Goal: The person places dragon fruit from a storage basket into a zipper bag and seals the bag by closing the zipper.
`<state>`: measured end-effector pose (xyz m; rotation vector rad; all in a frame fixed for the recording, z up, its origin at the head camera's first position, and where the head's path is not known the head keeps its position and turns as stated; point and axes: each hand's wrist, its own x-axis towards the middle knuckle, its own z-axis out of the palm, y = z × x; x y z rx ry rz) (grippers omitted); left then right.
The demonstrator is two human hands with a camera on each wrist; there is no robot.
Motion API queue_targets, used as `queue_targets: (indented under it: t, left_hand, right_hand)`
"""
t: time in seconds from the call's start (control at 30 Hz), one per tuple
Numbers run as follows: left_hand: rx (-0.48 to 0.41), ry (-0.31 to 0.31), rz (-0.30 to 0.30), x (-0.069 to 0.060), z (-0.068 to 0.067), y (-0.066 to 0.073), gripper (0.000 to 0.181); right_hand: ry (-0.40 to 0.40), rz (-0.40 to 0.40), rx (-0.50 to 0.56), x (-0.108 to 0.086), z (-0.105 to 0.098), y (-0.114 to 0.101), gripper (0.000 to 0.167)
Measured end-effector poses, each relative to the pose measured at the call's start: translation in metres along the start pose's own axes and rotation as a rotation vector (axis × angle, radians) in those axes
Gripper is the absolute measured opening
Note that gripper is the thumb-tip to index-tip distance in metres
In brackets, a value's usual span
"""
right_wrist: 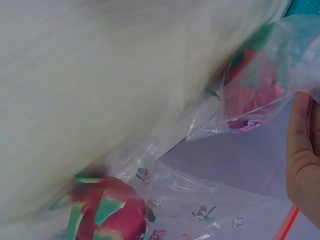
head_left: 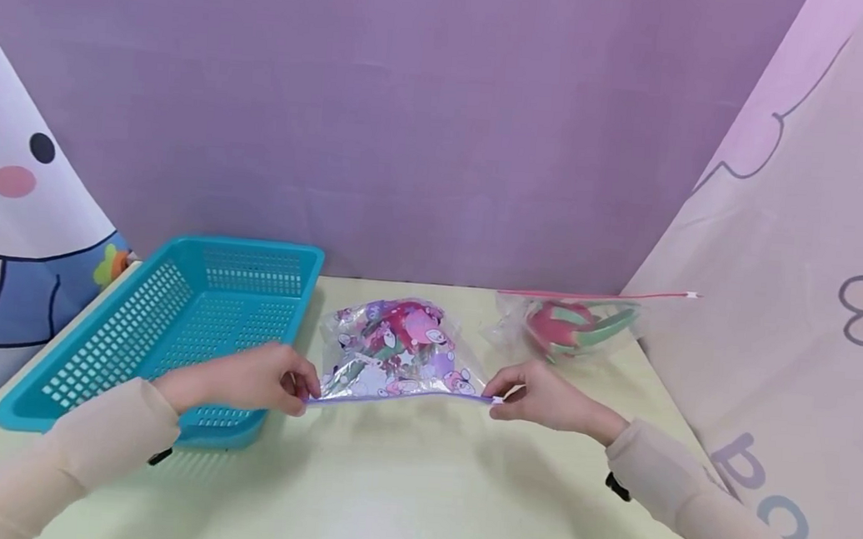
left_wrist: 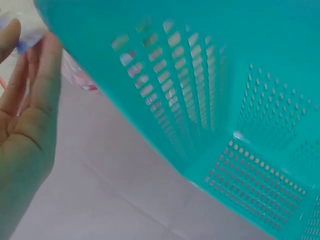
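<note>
A clear zip bag (head_left: 403, 351) with cartoon prints and a purple zip strip lies mid-table, its zip edge toward me. My left hand (head_left: 270, 375) pinches the left end of that strip. At the other end, by the white slider (head_left: 497, 400), my right hand (head_left: 543, 398) pinches the edge between thumb and fingers. Through the film shows a red and green dragon fruit (right_wrist: 252, 82), clearest in the right wrist view. The left wrist view catches the left hand (left_wrist: 32, 115) beside the basket; its fingertips are partly hidden there.
A turquoise perforated basket (head_left: 288, 326) stands at the left, partly under my left forearm. At the back right lies a second clear bag (head_left: 506, 329) with a red zip strip (head_left: 595, 296), holding another dragon fruit (head_left: 563, 327). Curtains (head_left: 441, 136) border the pale table (head_left: 401, 484).
</note>
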<state>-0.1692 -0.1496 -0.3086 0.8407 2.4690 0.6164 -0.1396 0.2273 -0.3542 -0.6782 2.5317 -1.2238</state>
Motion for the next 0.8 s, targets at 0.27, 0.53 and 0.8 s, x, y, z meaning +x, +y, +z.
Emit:
queue_targets:
  t: [0.27,0.53,0.8]
  left_hand:
    - [-0.042,-0.011,-0.012,-0.004,0.0,0.003,0.036]
    - [0.098,-0.022,-0.022,-0.018,-0.028,0.028,0.049]
    - [0.299,0.261,0.003,0.039,-0.06,0.067,0.046]
  right_hand:
    - [0.0,-0.014,-0.054,-0.009,-0.006,-0.003,0.035]
    - [0.149,-0.082,-0.169,-0.014,-0.028,-0.026,0.039]
    - [0.465,-0.036,-0.438,0.034,-0.055,-0.066,0.05]
